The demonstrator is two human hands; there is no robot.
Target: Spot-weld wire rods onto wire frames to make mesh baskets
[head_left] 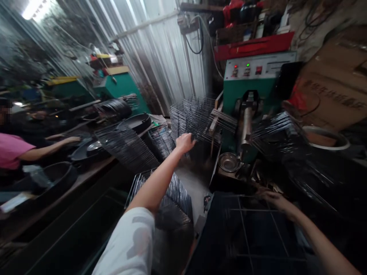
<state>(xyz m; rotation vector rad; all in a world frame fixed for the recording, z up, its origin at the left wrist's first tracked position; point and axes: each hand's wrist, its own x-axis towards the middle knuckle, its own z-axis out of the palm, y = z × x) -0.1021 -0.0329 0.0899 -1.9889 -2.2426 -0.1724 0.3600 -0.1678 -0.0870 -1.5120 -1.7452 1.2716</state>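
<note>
My left hand (185, 143) reaches forward, its fingers curled closed, at the front of a tall stack of wire grids (190, 114). Whether it grips a wire there is hidden. Low on the right, my right hand (271, 196) is dim and smeared by motion, so its fingers cannot be made out. Just below that hand, a wire grid (245, 231) lies over my dark clothing; contact between them is unclear. Beneath my left arm stands another pile of wire grids (179, 194).
Ahead on the right is a green machine (231, 91) with lit buttons and a metal arm (246, 128). A metal bowl (228, 162) sits below it. Bundled wire pieces (279, 126) lie to its right. At left, a co-worker in a pink sleeve (17, 147) works by dark round tubs (61, 177).
</note>
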